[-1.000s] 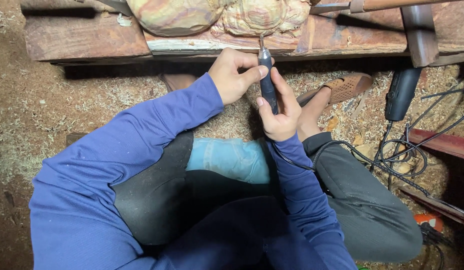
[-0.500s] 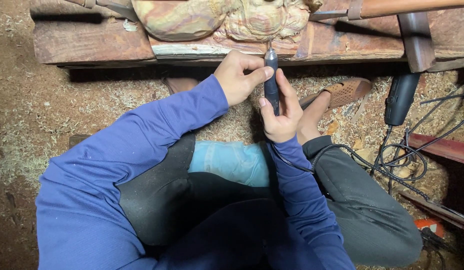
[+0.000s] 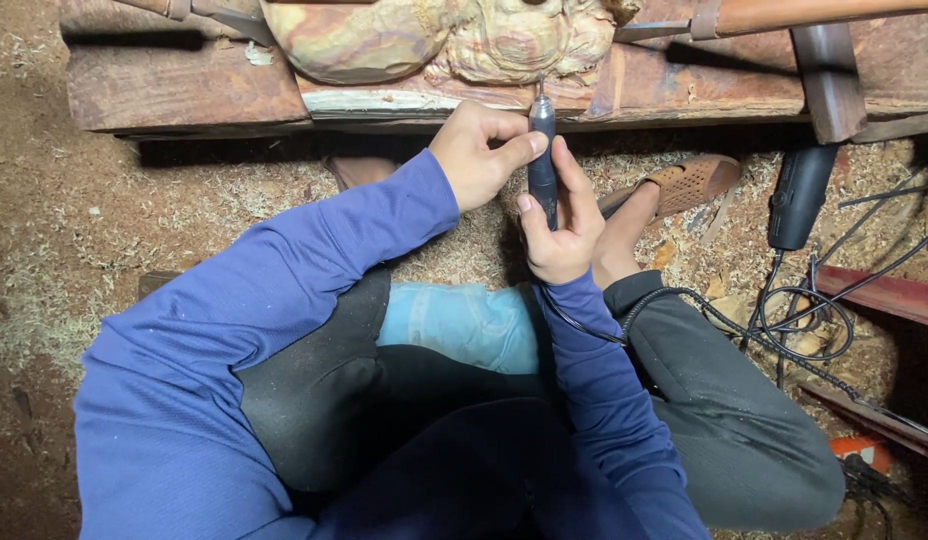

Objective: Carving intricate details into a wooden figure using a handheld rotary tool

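A dark pen-shaped rotary carving tool [image 3: 542, 160] points up at the lower edge of a carved wooden piece [image 3: 454, 40] lying on a reddish plank [image 3: 184, 90]. My right hand [image 3: 564, 225] is wrapped around the tool's body. My left hand [image 3: 479, 150] steadies its upper part with thumb and fingers. The tool's bit touches the carving's bottom rim. A black cord [image 3: 684, 300] runs from the tool over my right leg.
Sawdust and wood chips [image 3: 134, 230] cover the ground. A brown sandal [image 3: 684, 185] is on my foot to the right. A black power tool [image 3: 799, 195] hangs by tangled cables [image 3: 814, 310]. A wooden clamp bar [image 3: 829, 70] crosses the plank at the right.
The view has shifted slightly. Both hands with the tool have stayed at the carving's lower edge, the tip moving a little along it.
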